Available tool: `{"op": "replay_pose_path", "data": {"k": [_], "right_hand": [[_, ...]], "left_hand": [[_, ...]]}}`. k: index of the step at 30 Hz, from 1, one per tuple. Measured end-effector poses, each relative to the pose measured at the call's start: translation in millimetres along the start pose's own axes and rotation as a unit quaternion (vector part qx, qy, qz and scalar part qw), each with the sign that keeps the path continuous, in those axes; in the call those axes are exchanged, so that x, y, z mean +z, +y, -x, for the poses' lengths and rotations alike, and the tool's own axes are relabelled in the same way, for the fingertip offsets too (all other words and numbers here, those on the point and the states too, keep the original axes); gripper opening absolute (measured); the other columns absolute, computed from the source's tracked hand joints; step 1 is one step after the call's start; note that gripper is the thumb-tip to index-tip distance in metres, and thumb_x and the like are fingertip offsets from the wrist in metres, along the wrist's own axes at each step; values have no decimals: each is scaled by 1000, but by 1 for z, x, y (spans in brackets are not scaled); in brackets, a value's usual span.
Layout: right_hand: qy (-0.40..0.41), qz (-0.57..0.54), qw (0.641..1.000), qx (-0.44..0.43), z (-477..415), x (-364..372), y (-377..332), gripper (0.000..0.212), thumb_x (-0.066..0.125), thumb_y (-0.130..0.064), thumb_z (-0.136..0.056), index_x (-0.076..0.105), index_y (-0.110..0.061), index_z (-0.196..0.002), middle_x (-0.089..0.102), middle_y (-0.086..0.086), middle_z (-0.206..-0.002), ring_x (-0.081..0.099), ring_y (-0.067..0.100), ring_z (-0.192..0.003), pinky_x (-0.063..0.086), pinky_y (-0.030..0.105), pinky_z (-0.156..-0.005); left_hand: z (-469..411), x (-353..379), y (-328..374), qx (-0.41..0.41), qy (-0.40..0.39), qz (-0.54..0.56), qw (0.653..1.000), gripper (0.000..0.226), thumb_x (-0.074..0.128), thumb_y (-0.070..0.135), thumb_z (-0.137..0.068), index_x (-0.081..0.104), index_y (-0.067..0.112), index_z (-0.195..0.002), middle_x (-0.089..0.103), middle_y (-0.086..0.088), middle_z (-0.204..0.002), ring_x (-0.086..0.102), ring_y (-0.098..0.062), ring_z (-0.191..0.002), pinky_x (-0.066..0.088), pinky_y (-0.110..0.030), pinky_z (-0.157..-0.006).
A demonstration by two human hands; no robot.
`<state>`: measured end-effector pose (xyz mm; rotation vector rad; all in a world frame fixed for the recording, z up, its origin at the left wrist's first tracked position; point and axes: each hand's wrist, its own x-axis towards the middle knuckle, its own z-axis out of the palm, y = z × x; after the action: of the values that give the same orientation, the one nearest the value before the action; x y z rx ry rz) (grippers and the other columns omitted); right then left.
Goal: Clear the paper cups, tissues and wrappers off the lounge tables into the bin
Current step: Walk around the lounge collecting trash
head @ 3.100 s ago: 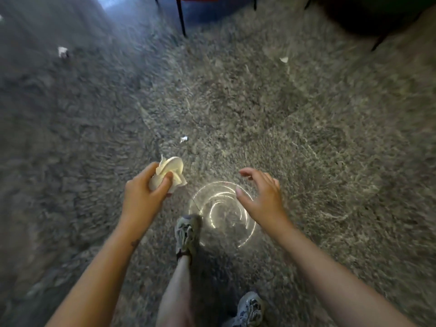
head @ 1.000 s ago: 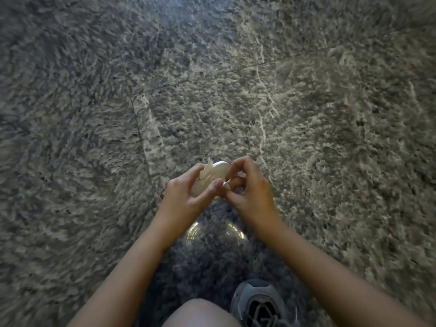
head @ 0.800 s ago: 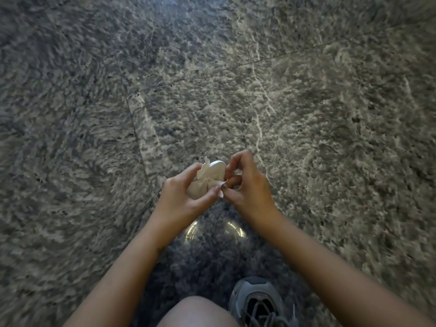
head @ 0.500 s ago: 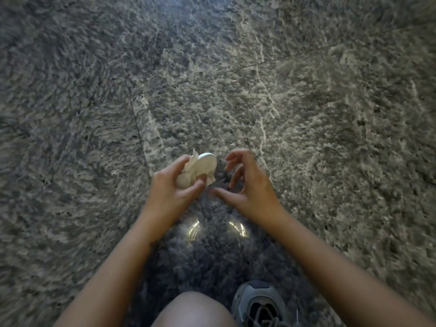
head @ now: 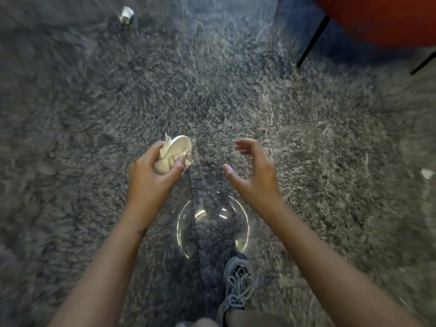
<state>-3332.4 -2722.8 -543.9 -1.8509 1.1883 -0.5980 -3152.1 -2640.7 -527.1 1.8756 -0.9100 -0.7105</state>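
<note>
Gripping crumpled cup (head: pixel 179 147), left fingers (head: pixel 147 153), right fingers (head: pixel 245 145) slack, empty, stone floor (head: pixel 306 138) (red chair (head: pixel 389 17)).

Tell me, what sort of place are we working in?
Probably an indoor lounge or lobby: polished grey stone floor, a red chair on thin black legs at top right, and a crumpled scrap lying on it. The left hand grips a crushed cup.
</note>
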Motion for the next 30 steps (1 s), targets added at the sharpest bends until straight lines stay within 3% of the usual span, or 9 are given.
{"op": "replay_pose_path", "data": {"k": [3, 7, 13, 21, 23, 25, 30], "right_hand": [[-31, 19, 999, -17, -15, -49, -83, 43, 67, -33, -77, 49, -23, -115, 51, -14, -109, 51, 11, -105, 43, 45, -94], [-80, 30, 996, -34, -52, -114, -198, 45, 68, -31, -77, 47, -29, -117, 51, -13, -113, 49, 9, -109, 44, 38, -97], [-145, 71, 980, -117, -135, -152, -334, 42, 70, -27, -79, 50, -20, -115, 50, -11, -105, 51, 12, -104, 43, 38, -93], [-134, 83, 972, -175, -280, -91, -428, 42, 73, -19, -74, 55, -13, -111, 53, -7, -101, 53, 11, -95, 40, 22, -83], [-128, 79, 974, -169, -321, -71, -445, 41, 73, -19, -74, 55, -13, -110, 54, -7, -101, 53, 10, -94, 38, 20, -82], [-127, 74, 977, -152, -359, -53, -460, 39, 73, -20, -75, 55, -14, -109, 54, -7, -100, 54, 11, -93, 39, 21, -80], [-130, 86, 982, -110, -452, -19, -486, 38, 72, -22, -77, 53, -15, -109, 55, -4, -102, 54, 15, -96, 43, 29, -84]], "left_hand": [[-7, -55, 86, -4, 8, -11, 1000, 30, 60, 51, -68, 60, 32, -91, 64, 8, -76, 58, -13, -64, 55, -47, -64], [-25, -138, 200, -11, 17, -12, 1000, 19, 65, 36, -71, 59, 32, -89, 66, -6, -80, 56, -15, -71, 50, -38, -67], [-61, -256, 313, -6, 74, -44, 996, 21, 64, 31, -75, 62, 18, -91, 62, -4, -73, 52, -13, -65, 49, -38, -65], [-170, -355, 338, 6, 160, -55, 986, 25, 61, 36, -71, 62, 18, -88, 61, -4, -72, 52, -17, -67, 48, -39, -67], [-213, -378, 333, 5, 166, -59, 984, 23, 61, 37, -71, 61, 20, -87, 61, -5, -71, 52, -18, -63, 46, -34, -63], [-259, -401, 330, -1, 159, -60, 985, 25, 60, 38, -71, 61, 18, -86, 61, -5, -69, 52, -19, -61, 42, -29, -59], [-374, -442, 327, -10, 121, -60, 991, 28, 61, 40, -71, 63, 18, -90, 64, -6, -74, 52, -14, -63, 47, -36, -61]]}}
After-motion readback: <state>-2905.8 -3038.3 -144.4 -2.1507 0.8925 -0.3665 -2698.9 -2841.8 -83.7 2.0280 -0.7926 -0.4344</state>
